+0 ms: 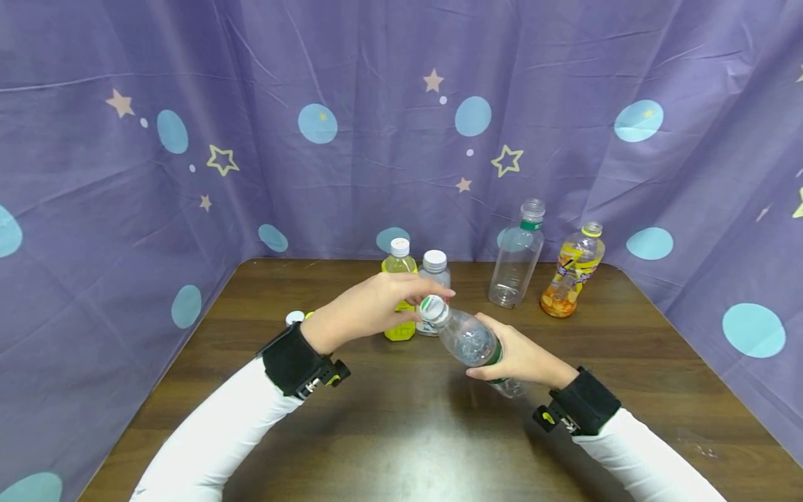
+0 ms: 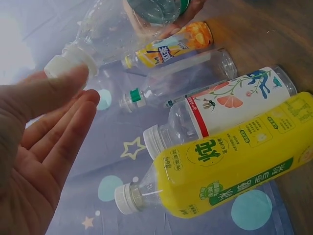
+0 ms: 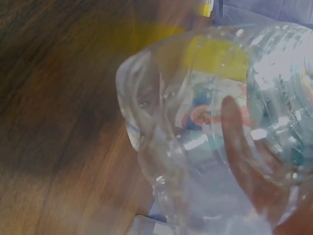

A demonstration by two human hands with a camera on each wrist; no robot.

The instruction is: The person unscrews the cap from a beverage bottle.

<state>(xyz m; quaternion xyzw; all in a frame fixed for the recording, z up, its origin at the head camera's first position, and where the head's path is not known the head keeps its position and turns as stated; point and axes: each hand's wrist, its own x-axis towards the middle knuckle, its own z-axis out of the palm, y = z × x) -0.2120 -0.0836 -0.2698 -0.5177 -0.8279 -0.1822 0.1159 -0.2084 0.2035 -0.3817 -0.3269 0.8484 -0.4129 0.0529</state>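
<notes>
At frame centre, the right hand (image 1: pixel 523 359) grips a clear bottle (image 1: pixel 467 340), tilted above the table (image 1: pixel 401 432), its base hidden behind the fingers. The left hand (image 1: pixel 370 307), fingers straight, touches its white cap (image 1: pixel 433 308). Behind, a yellow bottle (image 1: pixel 399 279) is partly covered. The right-wrist view is blurred.

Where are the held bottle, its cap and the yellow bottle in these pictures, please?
held bottle (image 1: pixel 472 343): head view, on its clear middle, above the right hand's fingers.
cap (image 1: pixel 431 308): head view, on the white top.
yellow bottle (image 2: pixel 234 172): left wrist view, on its yellow label.
</notes>
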